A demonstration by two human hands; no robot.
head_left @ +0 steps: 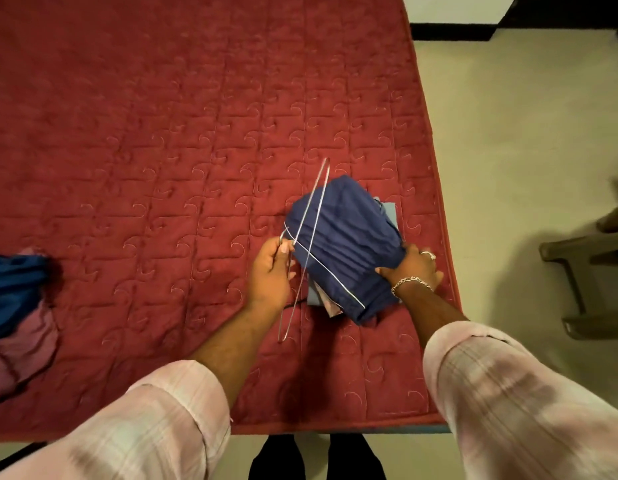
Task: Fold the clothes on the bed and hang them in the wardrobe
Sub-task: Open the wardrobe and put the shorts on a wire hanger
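A folded navy blue garment with a thin white stripe is lifted slightly above the red bed, near its right edge. A thin metal wire hanger crosses the garment's left side. My left hand grips the hanger at its hook end, beside the garment. My right hand, with a bracelet and a ring, holds the garment's right end, fingers curled under it. Beneath the navy garment lies a small stack of folded light blue and pink clothes, mostly hidden.
A heap of unfolded blue and pink clothes lies at the bed's left edge. To the right of the bed is pale floor with a dark plastic stool. My shoes stand at the bed's front edge.
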